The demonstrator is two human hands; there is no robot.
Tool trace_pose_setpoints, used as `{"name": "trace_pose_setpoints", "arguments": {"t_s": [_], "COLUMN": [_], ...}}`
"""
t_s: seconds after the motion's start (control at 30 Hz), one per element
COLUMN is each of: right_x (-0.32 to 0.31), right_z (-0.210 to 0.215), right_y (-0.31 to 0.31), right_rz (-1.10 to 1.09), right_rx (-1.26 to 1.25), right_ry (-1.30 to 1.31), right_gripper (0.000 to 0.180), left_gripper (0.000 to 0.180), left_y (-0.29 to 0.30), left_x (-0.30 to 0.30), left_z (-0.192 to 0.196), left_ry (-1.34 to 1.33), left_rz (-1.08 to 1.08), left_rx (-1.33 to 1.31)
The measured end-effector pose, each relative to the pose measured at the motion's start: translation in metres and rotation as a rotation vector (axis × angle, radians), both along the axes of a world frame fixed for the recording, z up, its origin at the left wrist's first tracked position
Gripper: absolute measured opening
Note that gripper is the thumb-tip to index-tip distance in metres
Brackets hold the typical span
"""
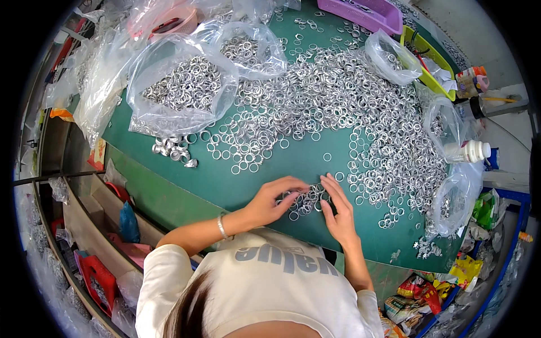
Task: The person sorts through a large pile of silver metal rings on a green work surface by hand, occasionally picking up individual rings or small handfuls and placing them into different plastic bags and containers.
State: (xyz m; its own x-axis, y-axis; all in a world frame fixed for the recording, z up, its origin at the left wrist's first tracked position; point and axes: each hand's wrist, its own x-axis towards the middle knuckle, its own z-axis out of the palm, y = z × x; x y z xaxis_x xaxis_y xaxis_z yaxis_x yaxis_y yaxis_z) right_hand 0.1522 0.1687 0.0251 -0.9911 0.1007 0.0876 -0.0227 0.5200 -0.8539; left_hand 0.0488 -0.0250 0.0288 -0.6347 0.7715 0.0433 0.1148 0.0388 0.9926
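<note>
A small cluster of silver metal rings (307, 200) lies on the green tabletop near its front edge, between my two hands. My left hand (275, 198) curves around the left side of the cluster, thumb and fingers bent but apart. On the other side, my right hand (339, 213) rests with its fingers stretched out, touching the rings' right edge. Beyond both hands spreads a large heap of similar rings (332, 84), running from the middle to the right of the table. A single loose ring (327, 157) sits just ahead of my right hand.
Clear plastic bags of rings (186, 84) stand at the back left. Wider bands (172, 151) lie in front of them. A purple basket (366, 14) and a yellow-green tray (428, 59) line the back right. Another bag (455, 200) and a white bottle (470, 151) are at the right.
</note>
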Motion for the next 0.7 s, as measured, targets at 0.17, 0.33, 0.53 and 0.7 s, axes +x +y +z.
{"name": "trace_pose_setpoints", "arguments": {"t_s": [0.17, 0.33, 0.53, 0.7], "right_x": [0.003, -0.011, -0.015, -0.019], "right_z": [-0.006, -0.006, -0.004, -0.005], "right_y": [-0.009, -0.014, -0.039, -0.061], "right_rz": [0.164, 0.175, 0.291, 0.396], "right_rx": [0.059, 0.154, 0.314, 0.396], "right_ry": [-0.009, 0.048, 0.048, 0.061], "right_gripper": [0.044, 0.068, 0.067, 0.055], "left_gripper": [0.022, 0.026, 0.050, 0.062], "left_y": [-0.067, -0.107, -0.092, -0.063], "left_x": [0.030, 0.062, 0.055, 0.054], "left_z": [0.009, -0.028, -0.055, -0.082], "left_ry": [-0.646, -1.029, -1.476, -1.881], "left_rz": [-0.252, 0.007, -0.025, -0.166], "left_rx": [-0.121, -0.134, 0.205, 0.562]}}
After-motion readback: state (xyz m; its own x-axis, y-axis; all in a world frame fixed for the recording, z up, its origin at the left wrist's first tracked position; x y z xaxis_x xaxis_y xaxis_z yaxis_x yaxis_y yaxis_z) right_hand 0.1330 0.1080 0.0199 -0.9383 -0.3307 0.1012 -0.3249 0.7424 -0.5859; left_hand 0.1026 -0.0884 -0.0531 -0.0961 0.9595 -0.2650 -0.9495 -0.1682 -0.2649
